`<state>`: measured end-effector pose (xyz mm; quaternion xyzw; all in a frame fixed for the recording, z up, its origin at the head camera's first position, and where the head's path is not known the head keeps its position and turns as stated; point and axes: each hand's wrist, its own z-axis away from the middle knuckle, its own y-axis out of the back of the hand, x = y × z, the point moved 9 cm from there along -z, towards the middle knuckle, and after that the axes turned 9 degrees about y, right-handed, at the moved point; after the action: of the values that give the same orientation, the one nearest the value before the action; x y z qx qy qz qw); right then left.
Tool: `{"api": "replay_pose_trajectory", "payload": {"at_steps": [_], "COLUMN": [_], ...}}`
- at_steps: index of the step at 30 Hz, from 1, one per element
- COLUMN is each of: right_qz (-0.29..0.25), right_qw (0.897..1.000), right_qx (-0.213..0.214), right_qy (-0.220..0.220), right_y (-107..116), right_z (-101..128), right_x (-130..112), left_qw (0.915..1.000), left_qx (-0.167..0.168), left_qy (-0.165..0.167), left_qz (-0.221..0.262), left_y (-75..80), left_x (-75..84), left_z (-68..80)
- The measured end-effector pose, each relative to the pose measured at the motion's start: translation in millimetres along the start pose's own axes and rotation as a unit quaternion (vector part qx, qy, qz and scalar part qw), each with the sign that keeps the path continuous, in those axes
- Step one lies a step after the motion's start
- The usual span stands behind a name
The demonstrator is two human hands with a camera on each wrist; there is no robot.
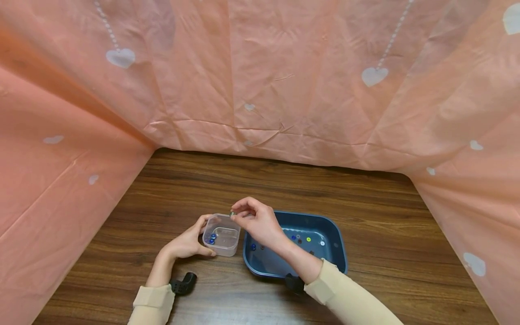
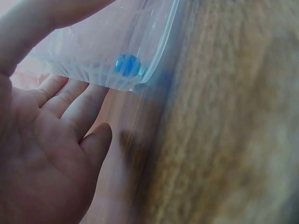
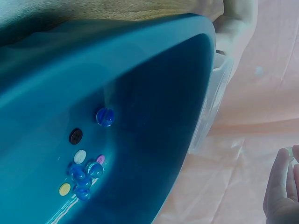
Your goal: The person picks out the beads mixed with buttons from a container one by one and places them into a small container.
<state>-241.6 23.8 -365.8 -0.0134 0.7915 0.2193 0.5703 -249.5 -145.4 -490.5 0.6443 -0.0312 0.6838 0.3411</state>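
Right now your right hand pinches a small bead over the clear tub's far rim, your left hand cupping its near wall on the bench; released off-centre, the bead could likely bounce away.

The head view is evenly and softly lit, bright without harsh glare; the pink cloth glows warm, and only faint shadows lie under the hands on the worktop. Straight lines bow outward toward the edges, a wide-lens distortion. The left wrist view is heavily blurred: the wood grain smears, and the clear container shows washed-out highlights. The right wrist view is sharper on the blue tray, with a pale sheen along its wall, while the background cloth is soft.
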Motion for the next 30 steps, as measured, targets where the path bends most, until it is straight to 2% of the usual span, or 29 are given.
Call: {"api": "replay_pose_trajectory", "payload": {"at_steps": [13,30], "right_qz": [-0.002,0.009], "right_qw": [1.0,1.0], "right_qx": [-0.002,-0.005], "right_qy": [-0.004,0.004], "right_y": [-10.0,-19.9], "right_z": [-6.0,-14.0], "right_x": [1.6,3.1], "left_qw": [1.0,1.0], "left_qx": [-0.003,-0.006], "left_qy": [-0.006,0.006], "left_qz": [-0.004,-0.001], "left_y": [0.5,0.4], "left_x": [0.6,-0.2], "left_z": [0.5,0.3]}}
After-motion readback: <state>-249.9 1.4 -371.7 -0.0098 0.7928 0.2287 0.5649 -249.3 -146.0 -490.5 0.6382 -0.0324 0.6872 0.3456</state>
